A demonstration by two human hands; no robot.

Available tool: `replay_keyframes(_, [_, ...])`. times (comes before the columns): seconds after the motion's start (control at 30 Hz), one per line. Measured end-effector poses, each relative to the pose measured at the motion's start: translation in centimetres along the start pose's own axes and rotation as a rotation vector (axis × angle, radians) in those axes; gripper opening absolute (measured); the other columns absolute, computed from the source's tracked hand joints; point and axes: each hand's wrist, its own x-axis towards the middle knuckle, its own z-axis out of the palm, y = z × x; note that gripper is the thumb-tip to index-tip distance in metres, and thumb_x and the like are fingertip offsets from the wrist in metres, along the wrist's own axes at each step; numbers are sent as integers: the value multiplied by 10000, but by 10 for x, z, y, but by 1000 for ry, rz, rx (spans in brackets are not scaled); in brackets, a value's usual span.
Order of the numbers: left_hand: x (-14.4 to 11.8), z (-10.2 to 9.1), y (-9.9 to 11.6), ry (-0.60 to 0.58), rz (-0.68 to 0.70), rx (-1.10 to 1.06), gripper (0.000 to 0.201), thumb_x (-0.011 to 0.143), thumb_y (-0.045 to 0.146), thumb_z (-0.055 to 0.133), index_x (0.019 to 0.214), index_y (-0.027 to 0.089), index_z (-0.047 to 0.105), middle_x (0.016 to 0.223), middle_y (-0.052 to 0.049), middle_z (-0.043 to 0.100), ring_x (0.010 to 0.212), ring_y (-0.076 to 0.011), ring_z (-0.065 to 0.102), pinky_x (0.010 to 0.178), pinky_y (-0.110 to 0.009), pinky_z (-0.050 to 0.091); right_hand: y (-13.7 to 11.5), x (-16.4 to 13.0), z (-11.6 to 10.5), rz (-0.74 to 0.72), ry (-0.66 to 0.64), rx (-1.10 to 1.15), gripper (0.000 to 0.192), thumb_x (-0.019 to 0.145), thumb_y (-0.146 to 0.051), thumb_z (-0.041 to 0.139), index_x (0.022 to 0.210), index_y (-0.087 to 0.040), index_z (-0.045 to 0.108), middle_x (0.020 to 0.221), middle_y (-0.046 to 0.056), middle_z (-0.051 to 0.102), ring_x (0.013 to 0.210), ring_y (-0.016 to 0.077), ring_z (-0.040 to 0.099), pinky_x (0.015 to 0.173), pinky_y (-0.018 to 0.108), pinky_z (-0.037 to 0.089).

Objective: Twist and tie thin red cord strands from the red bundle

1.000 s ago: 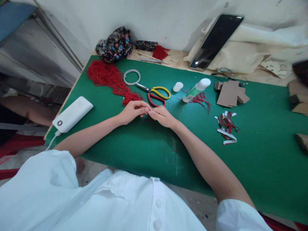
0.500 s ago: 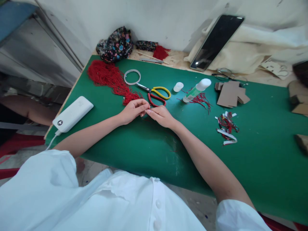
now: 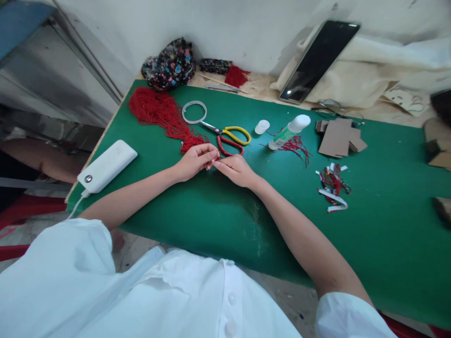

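My left hand (image 3: pixel 195 160) and my right hand (image 3: pixel 237 170) meet fingertip to fingertip over the green mat (image 3: pixel 197 211). Pinched between them is a small piece of red thread (image 3: pixel 218 158), mostly hidden by the fingers. Just beyond the hands lie scissors (image 3: pixel 229 136) with one yellow and one red handle. A roll of tape (image 3: pixel 194 112) rests at the scissors' blades. Behind my left hand a long bundle of red thread (image 3: pixel 158 112) spreads over the mat, its near end close to my fingers.
A glue stick (image 3: pixel 289 133) stands beside its white cap (image 3: pixel 262 126) and red thread scraps (image 3: pixel 298 148). To the right are cardboard pieces (image 3: pixel 336 138) and a pile of trimmings (image 3: pixel 333 185). A white power bank (image 3: pixel 107 166) lies left. A phone (image 3: pixel 320 61) leans at the back.
The fingertips have shifted slightly, and a little more red thread shows between them. Everything else stays in place, apart from a very small shift of the view.
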Motion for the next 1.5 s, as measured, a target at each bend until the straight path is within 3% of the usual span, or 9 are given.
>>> replay_keyframes(0.3, [-1,-1,0,-1,-2,-21,365,708,452,759,744,140,572,607,44,542,508,-31,483,501,-165,398,0,0,0,-11,-19,-54,577,962,-513,333,508,-160,375,486,-46,316,462,51,261,511,241,190])
replay_keyframes(0.5, [-1,0,1,-22,-14,-10,392,697,461,765,701,136,547,611,43,529,506,-27,478,496,-161,394,0,-1,0,-42,-16,-63,559,969,-482,356,558,-143,526,486,-43,371,467,53,317,525,236,211])
replay_keyframes(0.7, [-2,2,3,-24,-16,-23,404,696,464,765,687,133,534,603,46,506,502,-27,471,500,-166,392,0,-1,-1,-62,-5,-15,491,965,-465,393,770,-136,701,514,-31,503,470,58,411,522,215,248])
replay_keyframes(1.5, [-2,3,3,-14,-12,-87,355,729,416,755,721,130,545,607,42,520,503,-42,482,504,-182,375,-2,-1,-1,-147,140,48,466,976,-427,391,664,-146,594,513,-34,491,467,56,416,500,186,306])
